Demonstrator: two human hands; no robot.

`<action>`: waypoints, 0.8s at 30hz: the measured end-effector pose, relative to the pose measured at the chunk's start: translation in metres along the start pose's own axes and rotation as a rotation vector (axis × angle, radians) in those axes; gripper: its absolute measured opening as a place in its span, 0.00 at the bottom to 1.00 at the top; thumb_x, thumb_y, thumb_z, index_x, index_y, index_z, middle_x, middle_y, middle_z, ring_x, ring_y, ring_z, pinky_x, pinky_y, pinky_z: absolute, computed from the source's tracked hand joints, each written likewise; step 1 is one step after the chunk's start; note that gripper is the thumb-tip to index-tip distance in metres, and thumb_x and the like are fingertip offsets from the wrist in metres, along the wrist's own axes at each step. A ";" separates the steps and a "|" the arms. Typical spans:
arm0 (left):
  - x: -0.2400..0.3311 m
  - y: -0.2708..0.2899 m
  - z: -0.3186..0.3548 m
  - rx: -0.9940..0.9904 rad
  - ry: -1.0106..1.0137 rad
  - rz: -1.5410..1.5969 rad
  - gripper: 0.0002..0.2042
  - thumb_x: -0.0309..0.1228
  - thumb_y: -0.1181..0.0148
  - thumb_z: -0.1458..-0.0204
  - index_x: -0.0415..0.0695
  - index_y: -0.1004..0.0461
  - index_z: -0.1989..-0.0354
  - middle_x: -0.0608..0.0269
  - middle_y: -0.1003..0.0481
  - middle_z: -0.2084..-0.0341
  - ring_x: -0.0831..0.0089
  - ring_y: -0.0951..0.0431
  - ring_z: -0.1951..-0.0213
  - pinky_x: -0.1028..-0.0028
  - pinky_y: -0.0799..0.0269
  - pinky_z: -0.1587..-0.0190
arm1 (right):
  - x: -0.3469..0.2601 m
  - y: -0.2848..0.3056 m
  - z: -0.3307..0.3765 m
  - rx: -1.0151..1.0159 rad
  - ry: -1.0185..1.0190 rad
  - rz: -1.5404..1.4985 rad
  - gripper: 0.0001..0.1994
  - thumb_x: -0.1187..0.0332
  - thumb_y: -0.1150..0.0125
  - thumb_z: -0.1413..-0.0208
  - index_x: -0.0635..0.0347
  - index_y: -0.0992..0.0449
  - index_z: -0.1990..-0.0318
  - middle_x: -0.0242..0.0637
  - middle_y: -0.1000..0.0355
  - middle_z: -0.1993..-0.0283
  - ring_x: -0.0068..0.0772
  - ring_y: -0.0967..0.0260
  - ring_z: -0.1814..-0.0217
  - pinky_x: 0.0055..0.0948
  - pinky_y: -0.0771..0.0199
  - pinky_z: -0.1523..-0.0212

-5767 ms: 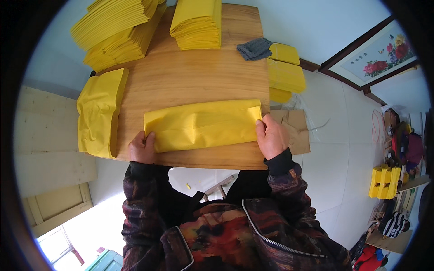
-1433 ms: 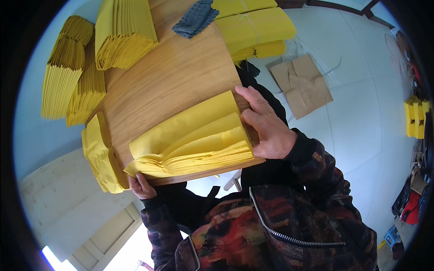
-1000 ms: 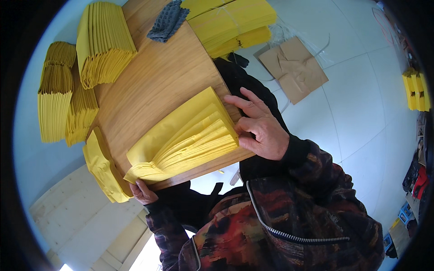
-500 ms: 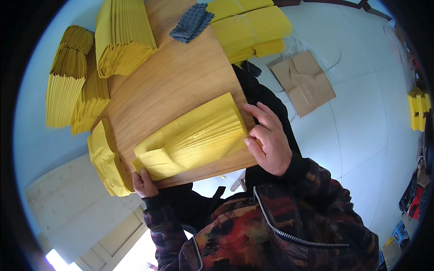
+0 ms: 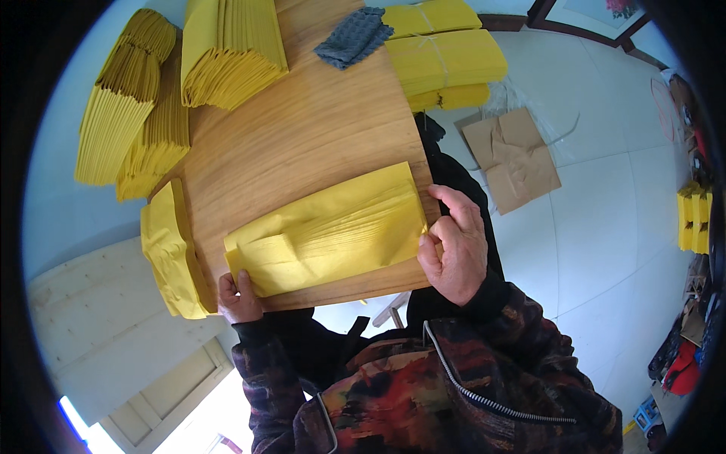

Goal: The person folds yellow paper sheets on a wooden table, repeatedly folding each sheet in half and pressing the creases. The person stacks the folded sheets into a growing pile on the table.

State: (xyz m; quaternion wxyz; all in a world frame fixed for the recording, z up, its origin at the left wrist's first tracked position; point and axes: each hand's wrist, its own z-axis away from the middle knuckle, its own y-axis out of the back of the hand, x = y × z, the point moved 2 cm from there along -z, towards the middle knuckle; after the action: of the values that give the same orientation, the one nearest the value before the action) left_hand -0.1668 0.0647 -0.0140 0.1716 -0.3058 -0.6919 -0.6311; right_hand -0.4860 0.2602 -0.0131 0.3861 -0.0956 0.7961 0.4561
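Note:
A stack of yellow paper point(image 5: 333, 234) lies slantwise on the wooden table in front of me, its sheets fanned in fine overlapping steps. My left hand point(image 5: 239, 296) holds the stack's near left corner, thumb on top and the other fingers curled at the edge. At the stack's right edge, my right hand point(image 5: 458, 246) pinches the paper between thumb and bent fingers, with the index finger raised and crooked. How many sheets are in that pinch is hidden. Left of the stack, a crumpled yellow paper bundle point(image 5: 175, 253) hangs partly over the table's edge.
Thick folded yellow stacks point(image 5: 234, 60) stand at the table's far left. A grey cloth point(image 5: 353, 38) lies at the far edge of the wooden table point(image 5: 318, 125). Tied yellow bundles point(image 5: 450, 60) sit beyond its right side. Flattened cardboard point(image 5: 518, 160) lies on the tiled floor.
The step lines across the stack look tighter and flatter. My right hand has curled its fingers more at the right edge. My left hand stays at its corner; the whole view has shifted slightly.

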 end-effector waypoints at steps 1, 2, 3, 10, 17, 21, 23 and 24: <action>-0.001 0.000 0.000 0.004 -0.001 -0.018 0.12 0.34 0.41 0.46 0.39 0.31 0.74 0.72 0.38 0.83 0.81 0.42 0.77 0.77 0.42 0.74 | 0.000 -0.001 0.000 0.000 0.001 0.008 0.07 0.72 0.43 0.56 0.63 0.35 0.77 0.46 0.37 0.43 0.49 0.39 0.42 0.42 0.39 0.43; -0.002 0.000 0.001 0.015 -0.002 -0.063 0.11 0.34 0.41 0.46 0.39 0.31 0.74 0.71 0.38 0.83 0.81 0.41 0.77 0.77 0.41 0.74 | 0.000 -0.001 0.000 0.004 0.004 0.014 0.07 0.72 0.43 0.56 0.63 0.35 0.77 0.46 0.37 0.43 0.49 0.39 0.42 0.42 0.39 0.43; -0.002 -0.001 0.001 0.007 -0.002 -0.048 0.11 0.34 0.41 0.46 0.39 0.31 0.73 0.71 0.37 0.83 0.80 0.40 0.76 0.76 0.40 0.73 | -0.001 -0.002 0.001 -0.001 0.000 0.019 0.07 0.72 0.43 0.56 0.63 0.35 0.77 0.46 0.37 0.43 0.49 0.39 0.43 0.42 0.38 0.43; -0.003 -0.003 0.003 0.041 -0.052 -0.043 0.10 0.33 0.41 0.46 0.38 0.30 0.70 0.68 0.36 0.80 0.77 0.38 0.75 0.75 0.38 0.70 | -0.001 -0.004 0.004 -0.022 -0.057 -0.013 0.07 0.75 0.42 0.59 0.62 0.36 0.76 0.46 0.37 0.43 0.49 0.38 0.45 0.40 0.35 0.46; -0.006 -0.006 0.006 0.030 0.036 0.157 0.10 0.28 0.43 0.45 0.38 0.32 0.58 0.68 0.32 0.78 0.81 0.35 0.74 0.80 0.37 0.70 | -0.004 -0.006 0.002 0.084 -0.078 -0.063 0.07 0.79 0.42 0.60 0.59 0.31 0.71 0.45 0.38 0.41 0.50 0.39 0.41 0.39 0.36 0.44; -0.005 -0.006 0.008 0.019 0.085 0.120 0.11 0.27 0.44 0.45 0.37 0.34 0.55 0.67 0.29 0.76 0.82 0.32 0.74 0.81 0.35 0.70 | -0.014 -0.002 -0.003 0.003 0.150 0.084 0.20 0.81 0.42 0.59 0.51 0.25 0.55 0.42 0.42 0.36 0.49 0.49 0.32 0.41 0.45 0.36; -0.005 -0.009 0.009 0.058 0.069 0.149 0.12 0.26 0.44 0.45 0.37 0.33 0.55 0.66 0.28 0.76 0.81 0.31 0.74 0.80 0.34 0.71 | -0.019 -0.001 -0.006 -0.067 0.206 0.155 0.20 0.81 0.42 0.58 0.51 0.25 0.55 0.42 0.43 0.35 0.49 0.49 0.32 0.41 0.45 0.36; -0.006 -0.012 0.009 0.073 0.070 0.251 0.12 0.26 0.44 0.45 0.37 0.33 0.55 0.66 0.28 0.76 0.80 0.30 0.74 0.79 0.34 0.71 | -0.022 -0.002 -0.007 -0.118 0.236 0.188 0.20 0.81 0.42 0.58 0.51 0.25 0.54 0.41 0.43 0.35 0.49 0.49 0.32 0.42 0.45 0.36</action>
State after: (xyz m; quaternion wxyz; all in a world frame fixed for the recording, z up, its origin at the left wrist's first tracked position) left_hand -0.1682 0.0723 -0.0285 0.2840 -0.3614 -0.6643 -0.5894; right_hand -0.4734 0.2490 0.0029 0.2391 -0.0960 0.8132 0.5219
